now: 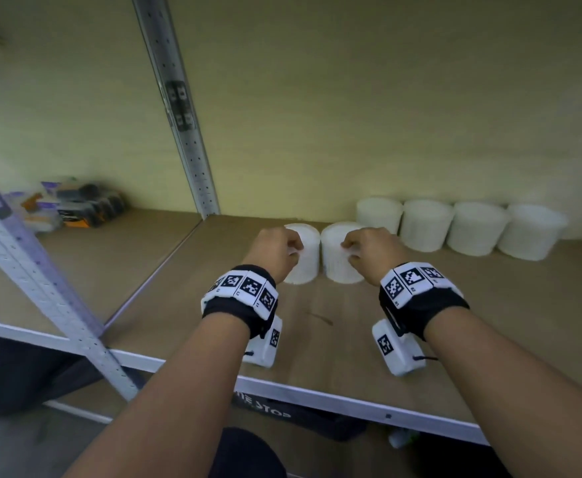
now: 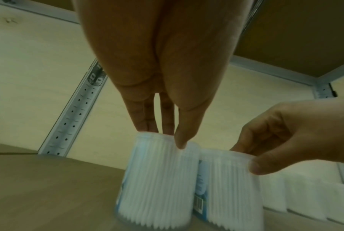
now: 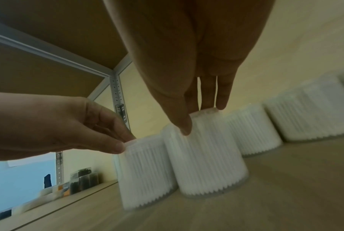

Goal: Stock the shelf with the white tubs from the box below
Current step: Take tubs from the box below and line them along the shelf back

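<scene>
Two white ribbed tubs stand side by side on the wooden shelf board [image 1: 317, 343], near its middle. My left hand [image 1: 294, 246] pinches the top rim of the left tub [image 1: 308, 260], thumb in front and fingers behind. My right hand [image 1: 348, 250] pinches the rim of the right tub [image 1: 334, 267] the same way. The left wrist view shows my left hand [image 2: 168, 138] on the left tub [image 2: 157, 179], beside the right tub [image 2: 230, 187]. The right wrist view shows my right hand [image 3: 202, 120] on the right tub [image 3: 206, 156]. Both tub bases are blurred.
A row of several white tubs [image 1: 455, 225] lines the back wall to the right. Metal uprights [image 1: 186, 108] divide off a left bay that holds small packaged goods [image 1: 75, 205]. A dark container with lettering [image 1: 265, 407] sits under the shelf's front edge.
</scene>
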Demonstrator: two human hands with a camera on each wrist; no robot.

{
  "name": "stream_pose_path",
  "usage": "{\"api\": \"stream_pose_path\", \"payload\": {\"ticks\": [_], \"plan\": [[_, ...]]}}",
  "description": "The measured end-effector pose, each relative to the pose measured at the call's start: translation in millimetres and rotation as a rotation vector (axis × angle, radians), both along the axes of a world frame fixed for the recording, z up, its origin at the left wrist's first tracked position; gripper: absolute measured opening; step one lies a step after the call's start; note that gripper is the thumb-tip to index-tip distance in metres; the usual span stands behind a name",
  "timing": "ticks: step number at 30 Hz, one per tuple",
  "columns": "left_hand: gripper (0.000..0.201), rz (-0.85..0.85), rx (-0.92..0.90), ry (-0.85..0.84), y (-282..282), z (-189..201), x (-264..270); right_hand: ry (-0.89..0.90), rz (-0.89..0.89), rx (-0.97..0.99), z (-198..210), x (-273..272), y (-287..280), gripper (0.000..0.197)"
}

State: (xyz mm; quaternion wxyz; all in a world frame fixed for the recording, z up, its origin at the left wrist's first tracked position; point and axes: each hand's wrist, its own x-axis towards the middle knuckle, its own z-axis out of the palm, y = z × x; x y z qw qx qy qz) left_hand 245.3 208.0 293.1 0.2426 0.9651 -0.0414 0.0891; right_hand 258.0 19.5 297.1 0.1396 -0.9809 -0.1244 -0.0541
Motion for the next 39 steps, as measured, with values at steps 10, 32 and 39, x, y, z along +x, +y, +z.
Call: {"api": "stream_pose_path", "payload": {"ticks": [10, 32, 39], "plan": [[0.021, -0.01, 0.049, -0.079, 12, -1, 63, -0.053, 0.032, -0.053, -6, 62, 15, 0.035], [0.064, -0.06, 0.088, 0.034, 13, -8, 94, 0.091, 0.104, 0.031, -8, 78, 17, 0.065], [0.053, -0.098, 0.022, 0.012, 3, 17, 14, 0.058, 0.087, 0.146, 6, -5, -5, 0.051]]}}
